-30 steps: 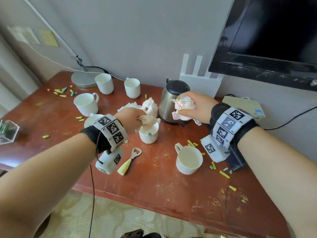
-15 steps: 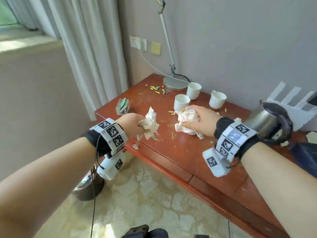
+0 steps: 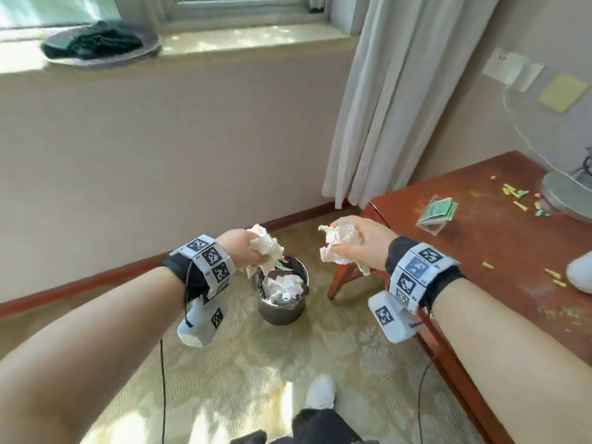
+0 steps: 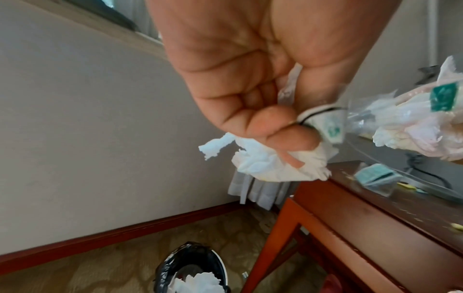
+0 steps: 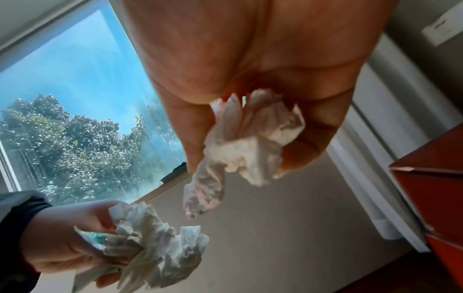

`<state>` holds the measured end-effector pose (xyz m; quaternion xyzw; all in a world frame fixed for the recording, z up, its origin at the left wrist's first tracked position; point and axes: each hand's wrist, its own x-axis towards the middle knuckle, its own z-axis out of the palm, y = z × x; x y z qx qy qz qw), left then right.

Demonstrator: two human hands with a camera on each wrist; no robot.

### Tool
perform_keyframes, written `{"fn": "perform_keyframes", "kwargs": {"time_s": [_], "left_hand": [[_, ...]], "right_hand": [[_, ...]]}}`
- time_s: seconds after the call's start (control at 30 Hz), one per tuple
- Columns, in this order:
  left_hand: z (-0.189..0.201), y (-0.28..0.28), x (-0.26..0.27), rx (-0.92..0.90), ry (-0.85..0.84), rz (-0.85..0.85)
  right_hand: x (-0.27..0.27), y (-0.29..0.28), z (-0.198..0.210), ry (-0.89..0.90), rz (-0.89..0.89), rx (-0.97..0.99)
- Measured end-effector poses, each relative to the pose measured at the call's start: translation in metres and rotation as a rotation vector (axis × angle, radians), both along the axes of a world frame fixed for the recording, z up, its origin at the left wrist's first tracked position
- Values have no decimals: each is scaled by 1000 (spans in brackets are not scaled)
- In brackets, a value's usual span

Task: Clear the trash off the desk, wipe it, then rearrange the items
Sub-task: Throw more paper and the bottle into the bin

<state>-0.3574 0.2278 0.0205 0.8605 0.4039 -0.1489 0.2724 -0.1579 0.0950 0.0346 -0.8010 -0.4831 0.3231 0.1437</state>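
My left hand (image 3: 245, 249) grips a wad of crumpled white tissue (image 3: 267, 249) just above the rim of a metal trash bin (image 3: 282, 307) on the carpet. The bin has a black liner and holds white tissue. In the left wrist view the fingers (image 4: 270, 123) curl round the tissue wad (image 4: 273, 164) with the bin (image 4: 192, 271) below. My right hand (image 3: 358, 243) holds another crumpled tissue wad (image 3: 339, 245), a little right of the bin and left of the red-brown desk (image 3: 499, 251). The right wrist view shows that wad (image 5: 253, 148) in the curled fingers.
On the desk lie a clear holder with green packets (image 3: 437, 213), scattered yellow and green scraps (image 3: 522, 200), a lamp base (image 3: 567, 197) and part of a white cup (image 3: 581, 275). A curtain (image 3: 397, 100) hangs behind the desk corner. My shoe (image 3: 320, 392) stands on the carpet.
I have turned left from the desk. Both hands carried their tissue wads off the desk to above the bin on the floor.
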Motion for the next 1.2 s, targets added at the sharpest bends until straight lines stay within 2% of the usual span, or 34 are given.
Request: {"fn": "perform_keyframes", "kwargs": {"time_s": [0.17, 0.27, 0.47, 0.57, 0.7, 0.87, 1.03, 1.2], "left_hand": [[-50, 79, 25, -77, 49, 42], [-86, 120, 53, -103, 105, -2], [-166, 179, 97, -184, 259, -39], [-224, 203, 111, -214, 291, -101], [-318, 225, 129, -291, 348, -260], [-419, 231, 136, -376, 409, -334], [-462, 230, 137, -428, 413, -321], [-457, 235, 139, -411, 357, -219]], "right_hand": [[23, 99, -55, 83, 42, -99], [44, 151, -98, 94, 27, -172], [65, 224, -188, 130, 38, -306], [70, 252, -252, 91, 86, -393], [70, 278, -348, 118, 49, -486], [67, 279, -443, 161, 12, -566], [70, 276, -473, 237, 13, -606], [78, 261, -464, 254, -32, -617]]}}
